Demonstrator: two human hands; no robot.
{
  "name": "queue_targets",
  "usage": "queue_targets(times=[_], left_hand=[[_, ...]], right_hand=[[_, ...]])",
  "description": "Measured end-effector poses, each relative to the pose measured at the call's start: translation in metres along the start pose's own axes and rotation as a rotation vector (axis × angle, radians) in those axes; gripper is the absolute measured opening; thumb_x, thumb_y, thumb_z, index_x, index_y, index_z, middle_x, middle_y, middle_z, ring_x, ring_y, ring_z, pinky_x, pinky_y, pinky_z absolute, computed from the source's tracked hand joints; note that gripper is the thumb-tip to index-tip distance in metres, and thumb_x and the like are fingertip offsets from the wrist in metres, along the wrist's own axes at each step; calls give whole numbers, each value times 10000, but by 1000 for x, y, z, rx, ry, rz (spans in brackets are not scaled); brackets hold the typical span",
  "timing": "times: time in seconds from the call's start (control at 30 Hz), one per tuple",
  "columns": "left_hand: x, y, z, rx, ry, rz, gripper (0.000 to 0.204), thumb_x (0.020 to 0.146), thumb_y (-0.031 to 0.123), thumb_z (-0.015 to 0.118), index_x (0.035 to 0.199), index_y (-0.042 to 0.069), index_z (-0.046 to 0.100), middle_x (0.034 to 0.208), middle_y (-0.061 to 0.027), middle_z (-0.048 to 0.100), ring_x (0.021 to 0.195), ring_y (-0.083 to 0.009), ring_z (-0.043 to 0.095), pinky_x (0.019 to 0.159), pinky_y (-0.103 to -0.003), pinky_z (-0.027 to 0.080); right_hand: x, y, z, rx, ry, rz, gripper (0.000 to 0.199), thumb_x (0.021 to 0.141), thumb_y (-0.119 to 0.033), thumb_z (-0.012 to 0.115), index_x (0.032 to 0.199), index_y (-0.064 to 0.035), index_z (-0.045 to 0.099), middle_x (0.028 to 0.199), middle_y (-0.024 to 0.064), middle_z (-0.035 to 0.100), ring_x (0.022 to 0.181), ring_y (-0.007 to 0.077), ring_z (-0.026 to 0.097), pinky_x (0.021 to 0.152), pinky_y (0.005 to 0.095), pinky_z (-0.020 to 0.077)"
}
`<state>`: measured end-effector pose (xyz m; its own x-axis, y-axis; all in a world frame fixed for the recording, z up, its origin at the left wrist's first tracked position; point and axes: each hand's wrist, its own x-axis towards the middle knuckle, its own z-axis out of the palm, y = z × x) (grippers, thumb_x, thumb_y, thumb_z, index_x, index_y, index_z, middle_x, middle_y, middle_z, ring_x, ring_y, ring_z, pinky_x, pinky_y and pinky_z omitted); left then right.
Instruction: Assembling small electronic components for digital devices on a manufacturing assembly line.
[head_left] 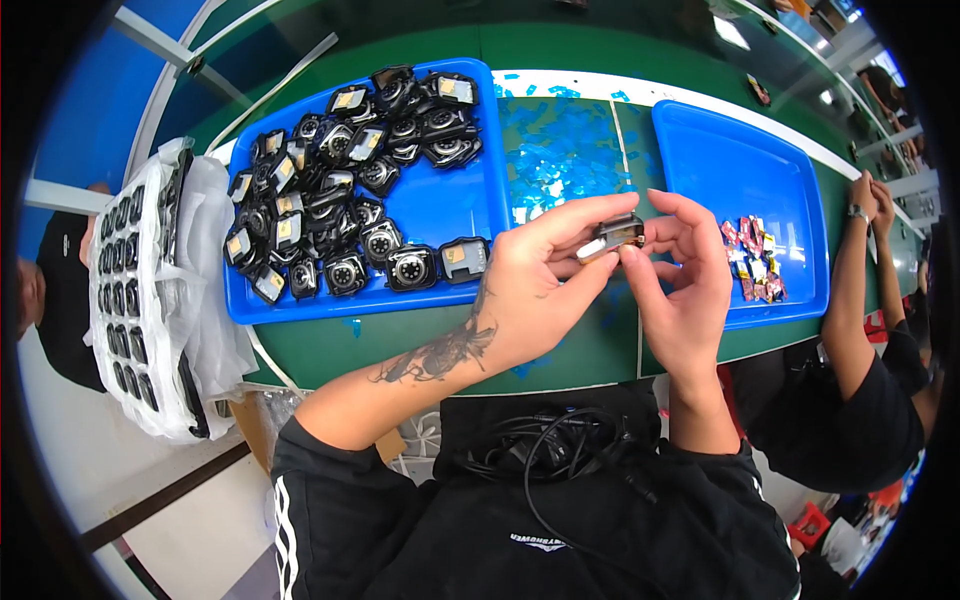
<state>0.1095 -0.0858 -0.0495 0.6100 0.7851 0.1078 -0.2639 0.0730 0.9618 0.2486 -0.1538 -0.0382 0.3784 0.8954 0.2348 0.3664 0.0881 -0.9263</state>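
Above the green bench, between the two blue trays, my left hand [545, 275] is closed around a small black smartwatch body [622, 230]. A pale part of it shows near the left thumb. My right hand [692, 280] pinches the same piece at its right side, thumb and fingertips curled against it. To the left, a blue tray [445, 205] holds a heap of black smartwatch bodies [335, 145], some showing round sensor backs and others grey open insides. One open body [463, 260] lies in the tray beside my left wrist.
Small blue film pieces [555, 150] litter the bench [400, 350] between the trays. A second blue tray [700, 160] on the right contains small colourful wrapped pieces [755, 260]. Wrapped white trays of watch parts [130, 290] stand far left. A co-worker's hands [868, 200] are at the right.
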Motion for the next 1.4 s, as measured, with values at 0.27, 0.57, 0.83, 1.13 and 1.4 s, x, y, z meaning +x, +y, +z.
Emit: queue_targets(times=[0.27,0.57,0.83,1.13,1.4], left_hand=[[17,53,-76,1350,-83,325,375,761,238,755,1067,74,612,987,-97,670,887,-288,652,819,-396,521],[12,61,-83,1273,-186,128,143,788,70,662,843,54,531,783,-119,619,814,-321,619,755,-378,496],[26,48,-64,369,41,-50,179,897,46,639,1072,4,633,877,-44,664,785,-95,628,638,-246,548],[31,37,-56,-384,168,-109,147,898,0,614,1042,-14,642,1005,-114,679,880,-155,659,830,-296,545],[29,35,-48,-335,164,-281,263,979,133,524,1218,23,537,1017,-127,655,714,-163,658,551,-233,542]], right_hand=[[71,-2,-29,-141,-140,-81,425,826,31,654,1228,-33,529,826,6,599,753,92,589,657,212,466],[251,55,24,-147,-138,286,435,662,-190,854,1002,-12,651,906,86,676,773,166,620,658,321,506],[242,65,28,-653,-120,-11,389,751,-258,774,1042,-39,638,990,152,673,962,300,646,828,387,509],[135,7,-87,-563,-443,-176,81,856,-81,652,901,-14,648,795,59,640,737,139,604,673,289,489],[60,23,-145,-652,-465,87,139,770,-46,727,887,-19,657,826,96,627,745,223,612,681,345,493]])
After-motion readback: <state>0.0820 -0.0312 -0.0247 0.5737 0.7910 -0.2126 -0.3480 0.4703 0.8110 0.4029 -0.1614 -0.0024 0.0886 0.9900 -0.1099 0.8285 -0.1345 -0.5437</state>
